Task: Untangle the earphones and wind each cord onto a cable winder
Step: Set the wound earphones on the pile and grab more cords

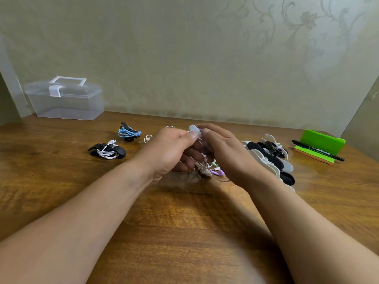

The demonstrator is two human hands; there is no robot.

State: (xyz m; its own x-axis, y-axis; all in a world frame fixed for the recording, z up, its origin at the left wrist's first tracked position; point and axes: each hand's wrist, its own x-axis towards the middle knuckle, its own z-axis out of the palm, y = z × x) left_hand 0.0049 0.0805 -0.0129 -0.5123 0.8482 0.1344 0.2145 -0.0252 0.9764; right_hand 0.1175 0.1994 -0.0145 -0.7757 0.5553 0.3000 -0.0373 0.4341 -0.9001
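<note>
Both hands are meeting above the table (184, 232). The left hand (172, 148) and right hand (223, 148) are pinching a white winder (194, 129) between their fingertips, with a tangle of cords (205, 165) hanging beneath. Two wound winders are lying to the left, one with a white cord (107, 151), one with a blue cord (129, 132). A pile of winders (270, 158) is lying right of the hands. A clear box (65, 99) is standing far left, a green holder (322, 143) far right with a marker (317, 150) on it.

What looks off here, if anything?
Nothing damaged or spilled. The cords below the white winder, pinched by left hand and right hand, are a tangle. Spare winders lie in a loose heap at right.
</note>
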